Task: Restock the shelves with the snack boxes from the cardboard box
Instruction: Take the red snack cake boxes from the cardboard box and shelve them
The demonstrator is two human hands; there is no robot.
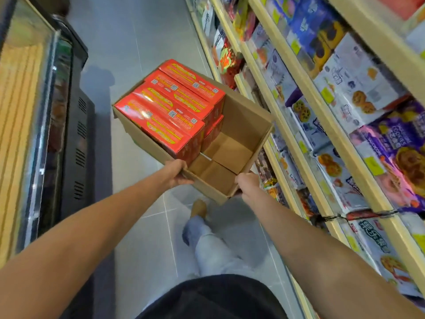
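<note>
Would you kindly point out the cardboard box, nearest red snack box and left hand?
cardboard box [247,124]: head view, inner right wall.
nearest red snack box [156,122]: head view, top face.
left hand [177,173]: head view, its back.

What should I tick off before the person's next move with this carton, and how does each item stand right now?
1. The left hand grips the cardboard box at its near rim: ok.
2. The right hand grips the near corner: ok.
3. Some red snack boxes remain to stock: ok.
4. Load balanced: not ok, they all sit on the left, far side, and the rest is bare.
5. Free slot for them on the shelves: cannot tell.
</note>
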